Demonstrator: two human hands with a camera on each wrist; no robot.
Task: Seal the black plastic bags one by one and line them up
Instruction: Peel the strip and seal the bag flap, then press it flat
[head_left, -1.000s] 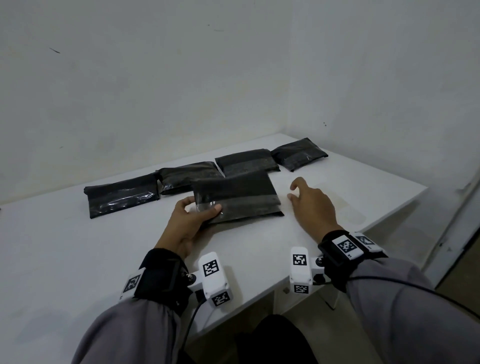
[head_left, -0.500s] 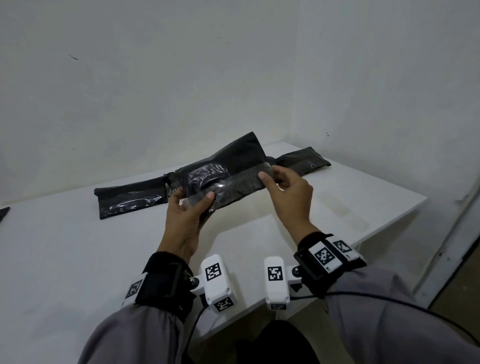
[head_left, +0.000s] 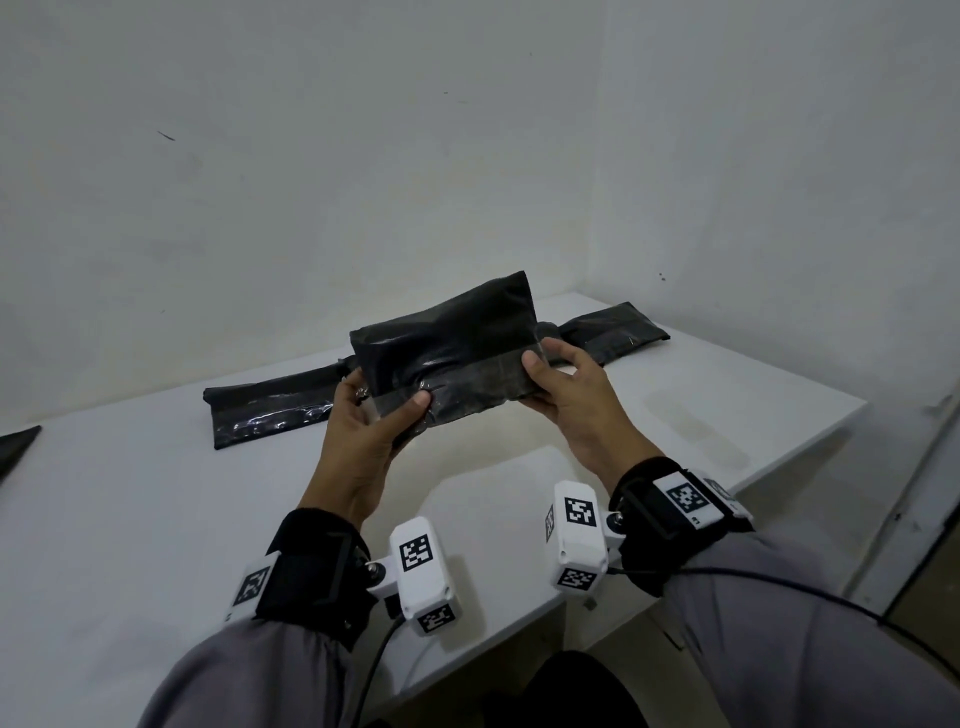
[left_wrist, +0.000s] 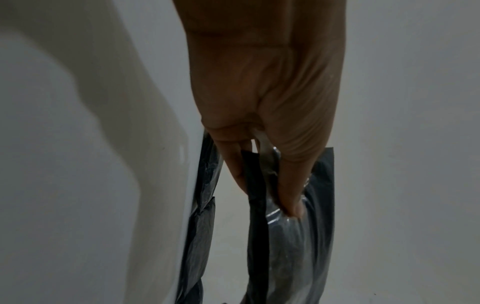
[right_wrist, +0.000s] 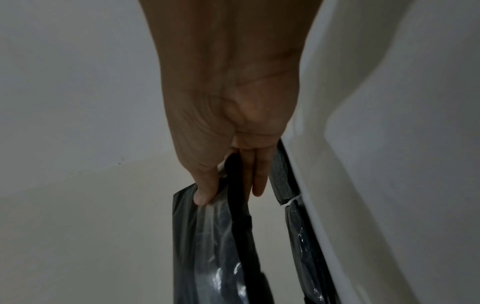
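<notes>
Both forearms, in grey sleeves, are stretched forward over the table edge, each wrist strapped with a black band and a white camera. The left hand (head_left: 371, 431) is raised, thumb laid on top of the bag (head_left: 447, 343) and fingers tucked beneath. The right hand (head_left: 571, 395) is held likewise at the opposite end, thumb pinched against fingers.
</notes>
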